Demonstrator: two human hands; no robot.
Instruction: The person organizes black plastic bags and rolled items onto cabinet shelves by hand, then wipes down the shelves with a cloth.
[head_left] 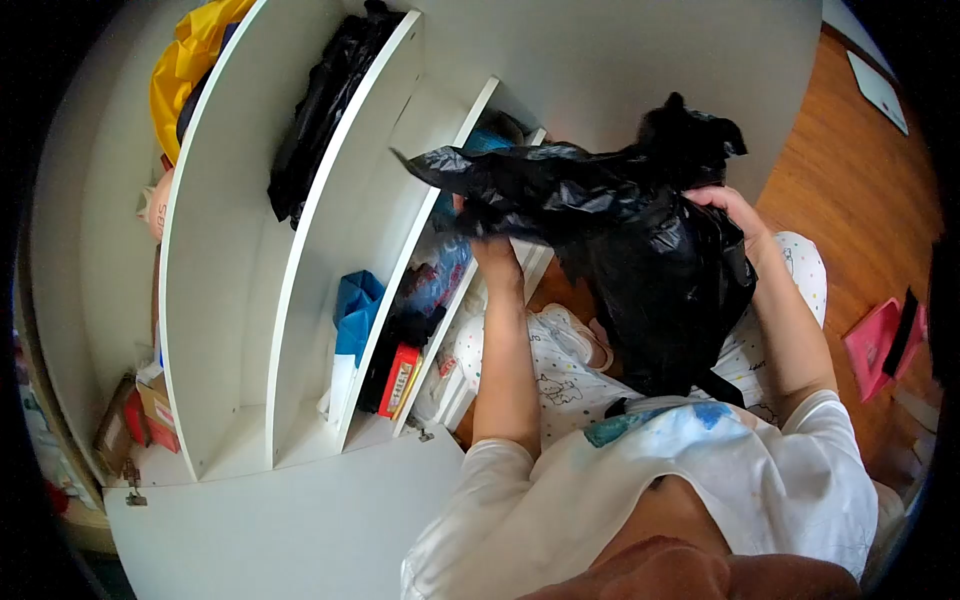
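Observation:
A crumpled black plastic bag (655, 240) hangs in front of my chest, spread wide between my two hands. On its left side my left hand (492, 258) grips the lower edge, the fingers partly covered by the plastic and slightly blurred. My right hand (728, 208) is closed on the bag's right side, thumb and fingers around a fold. The bag's lower end hangs over my lap, and its left corner sticks out toward the shelves.
A white cabinet (225, 250) with several shelves stands at the left, its door (290, 520) swung out. It holds another black plastic bundle (330, 110), a blue bag (358, 310), a red box (400, 380) and a yellow bag (190, 70). A pink item (875, 350) lies on the wooden floor (830, 180).

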